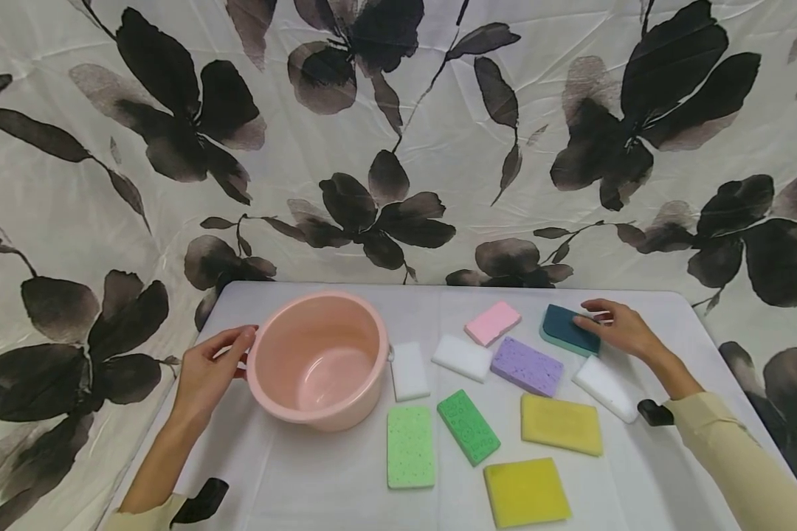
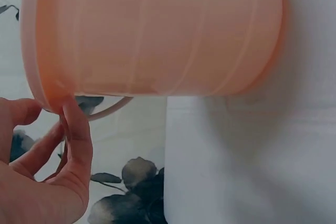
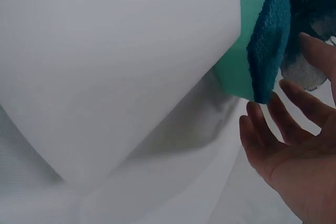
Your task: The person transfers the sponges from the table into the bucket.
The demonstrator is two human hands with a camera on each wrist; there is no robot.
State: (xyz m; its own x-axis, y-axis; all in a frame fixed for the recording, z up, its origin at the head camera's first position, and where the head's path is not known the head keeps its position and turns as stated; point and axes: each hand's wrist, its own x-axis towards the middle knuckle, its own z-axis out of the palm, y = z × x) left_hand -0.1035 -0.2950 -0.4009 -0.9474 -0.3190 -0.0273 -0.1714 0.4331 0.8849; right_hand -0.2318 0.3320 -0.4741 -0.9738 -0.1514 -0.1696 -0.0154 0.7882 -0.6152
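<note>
My left hand point(image 1: 209, 372) pinches the rim of a pink plastic bucket point(image 1: 355, 405) at the table's left side. In the left wrist view, thumb and fingers point(image 2: 77, 129) meet the bucket's rim point(image 2: 31, 40), and a thin curved handle shows behind. My right hand point(image 1: 620, 332) hovers at the right end of a dark teal sponge point(image 1: 571, 328) with a lighter green underside. In the right wrist view its fingers point(image 3: 286, 119) are spread and loosely bent beside the teal sponge point(image 3: 270, 40); contact cannot be told. The bucket's visible inside holds nothing.
Between bucket and right arm lie a pink sponge point(image 1: 493, 323), a purple sponge point(image 1: 528, 366), white sponges point(image 1: 410, 372), green sponges point(image 1: 410, 448) and yellow ones point(image 1: 528, 493). One white sponge point(image 1: 604, 389) lies near the right wrist. A floral curtain point(image 1: 372, 133) hangs behind the table.
</note>
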